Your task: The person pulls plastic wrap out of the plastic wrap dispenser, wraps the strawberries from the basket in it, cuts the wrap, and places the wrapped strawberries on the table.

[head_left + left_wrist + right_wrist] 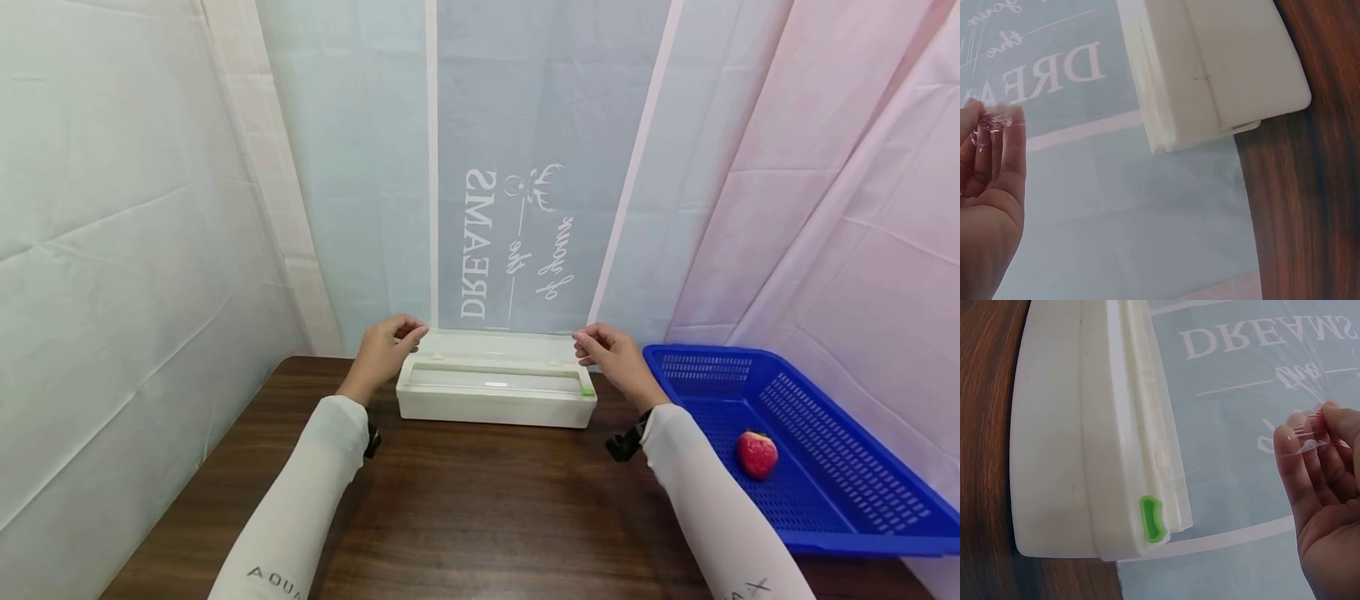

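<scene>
Film (1310, 444) stretches between left hand (388, 343) and right hand (609, 350), pinched by both.

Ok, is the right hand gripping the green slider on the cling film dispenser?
No, the right hand pinches clear cling film, away from the green slider.

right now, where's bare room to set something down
Free: the dark brown tabletop between the white sleeves, before the long white plastic box. Crowded: its far side, where left hand and right hand pinch clear film; rightward, the blue plastic basket.
</scene>
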Motion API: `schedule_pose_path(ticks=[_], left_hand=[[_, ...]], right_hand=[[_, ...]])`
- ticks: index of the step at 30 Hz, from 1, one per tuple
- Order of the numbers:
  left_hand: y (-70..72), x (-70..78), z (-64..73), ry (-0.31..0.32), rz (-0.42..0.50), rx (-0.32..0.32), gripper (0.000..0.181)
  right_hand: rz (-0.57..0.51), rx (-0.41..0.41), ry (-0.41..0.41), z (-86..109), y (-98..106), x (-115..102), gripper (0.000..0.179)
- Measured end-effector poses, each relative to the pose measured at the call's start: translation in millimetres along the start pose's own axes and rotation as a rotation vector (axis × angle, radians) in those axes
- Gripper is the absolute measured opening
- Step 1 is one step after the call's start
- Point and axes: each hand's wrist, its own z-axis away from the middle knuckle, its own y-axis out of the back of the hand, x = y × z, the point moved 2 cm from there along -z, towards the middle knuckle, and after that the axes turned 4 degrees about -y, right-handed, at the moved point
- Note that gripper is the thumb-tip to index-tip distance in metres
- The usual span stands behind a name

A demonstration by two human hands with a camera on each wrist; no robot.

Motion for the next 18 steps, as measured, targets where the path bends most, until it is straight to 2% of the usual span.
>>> schedule_pose_path(ticks=[7,13,18], left_hand=[[3.5,4.7,-2.7,0.029,0.042,0.003,0.027],[7.2,10.2,-5.7,0.010,0.086,0.011,0.028],[10.7,14.8,-7.3,-0.006,0.086,0.023,0.026]], right_hand=[[0.001,0.014,0.004,3.9,4,-11,0.038],[0.009,0.035,0.036,3.4,7,-19,0.037],[0.019,0.059,0.059,3.2,9,-24,0.036]])
